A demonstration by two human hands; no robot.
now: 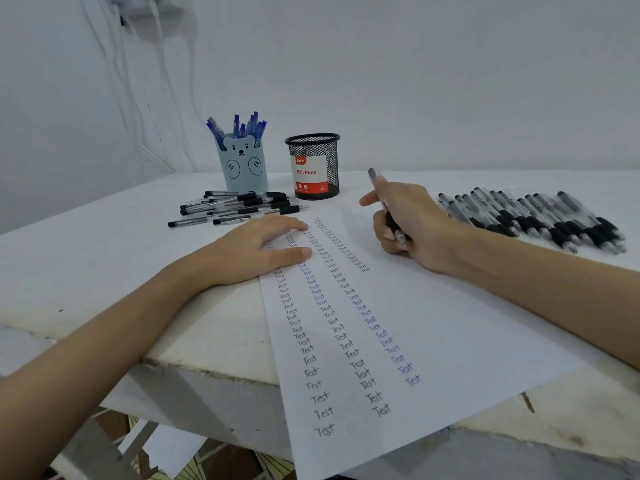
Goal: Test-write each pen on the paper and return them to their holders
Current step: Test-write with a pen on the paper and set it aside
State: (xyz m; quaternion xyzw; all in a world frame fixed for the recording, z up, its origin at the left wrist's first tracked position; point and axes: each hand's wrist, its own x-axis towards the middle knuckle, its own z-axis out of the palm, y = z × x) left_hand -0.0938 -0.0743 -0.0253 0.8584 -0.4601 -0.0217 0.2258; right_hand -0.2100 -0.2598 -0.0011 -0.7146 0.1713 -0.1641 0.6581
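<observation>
Left hand (263,245) flat, fingers straight, pressing paper (433,341) on tabletop (86,258). Right hand (412,223) curled around black pen (389,216), tip above paper, index finger extended.

The paper (433,341) lies on the table (86,258), hanging over its near edge. Two holders (242,164) stand behind it. Loose pens (239,207) lie before the holders; more pens (540,216) lie right.
</observation>
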